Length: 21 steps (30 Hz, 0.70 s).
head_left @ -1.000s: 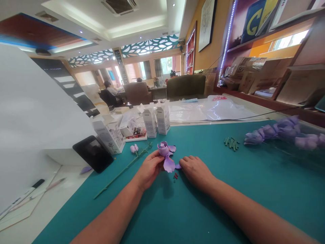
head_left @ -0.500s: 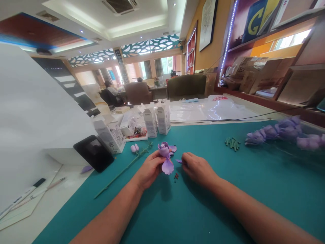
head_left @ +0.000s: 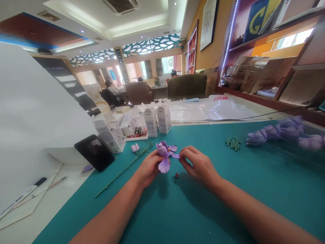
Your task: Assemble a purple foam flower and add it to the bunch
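My left hand (head_left: 149,169) is closed round the base of a purple artificial flower (head_left: 162,148), with one petal hanging down and others spread to the right. Between the thumb and fingers of my right hand (head_left: 199,164) is a loose-looking purple petal (head_left: 176,156). Its inner end meets the flower's base; whether it is attached I cannot tell. Under the hands, several tiny red and dark pieces (head_left: 176,176) lie on the green mat (head_left: 162,217). Left of my left hand, a green stem (head_left: 122,177) lies beside a pale purple bud (head_left: 135,147).
Several green pieces (head_left: 233,143) lie to the right, near a row of purple flowers (head_left: 271,132). White cartons (head_left: 164,118) and a black tablet (head_left: 94,153) stand at the back left. Clear plastic sheeting (head_left: 195,111) covers the far table edge. People sit at desks beyond.
My right hand has moved slightly up, bringing the petal against the flower's base. The flower in my left hand has shifted a little left and tilted.
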Tool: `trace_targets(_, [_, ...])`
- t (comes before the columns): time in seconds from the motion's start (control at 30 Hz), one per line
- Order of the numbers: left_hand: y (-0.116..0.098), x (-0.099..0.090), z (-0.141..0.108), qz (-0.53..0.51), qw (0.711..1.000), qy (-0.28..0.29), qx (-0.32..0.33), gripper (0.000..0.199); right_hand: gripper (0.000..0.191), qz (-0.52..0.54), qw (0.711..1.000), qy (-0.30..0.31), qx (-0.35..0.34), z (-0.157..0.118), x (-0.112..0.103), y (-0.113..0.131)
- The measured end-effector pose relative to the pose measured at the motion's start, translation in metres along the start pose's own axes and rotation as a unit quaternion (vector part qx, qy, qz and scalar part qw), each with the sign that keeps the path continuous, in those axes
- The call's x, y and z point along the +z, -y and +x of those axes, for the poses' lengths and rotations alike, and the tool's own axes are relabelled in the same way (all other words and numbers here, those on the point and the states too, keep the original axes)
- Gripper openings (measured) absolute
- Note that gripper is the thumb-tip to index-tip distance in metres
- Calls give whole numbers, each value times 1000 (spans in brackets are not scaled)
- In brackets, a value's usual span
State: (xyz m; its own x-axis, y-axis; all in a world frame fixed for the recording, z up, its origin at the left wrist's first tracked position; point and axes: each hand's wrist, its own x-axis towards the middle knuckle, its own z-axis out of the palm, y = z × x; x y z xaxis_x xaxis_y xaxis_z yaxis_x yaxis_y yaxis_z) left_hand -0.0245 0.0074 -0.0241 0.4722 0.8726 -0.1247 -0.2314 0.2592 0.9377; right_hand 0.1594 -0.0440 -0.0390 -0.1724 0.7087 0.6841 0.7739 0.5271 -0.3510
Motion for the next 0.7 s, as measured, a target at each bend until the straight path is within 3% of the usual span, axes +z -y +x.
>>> trace_targets(0.7, [0,5,-2,-7,1000,-1,-5,31,20,-2,996,-47,-71,0,0,14])
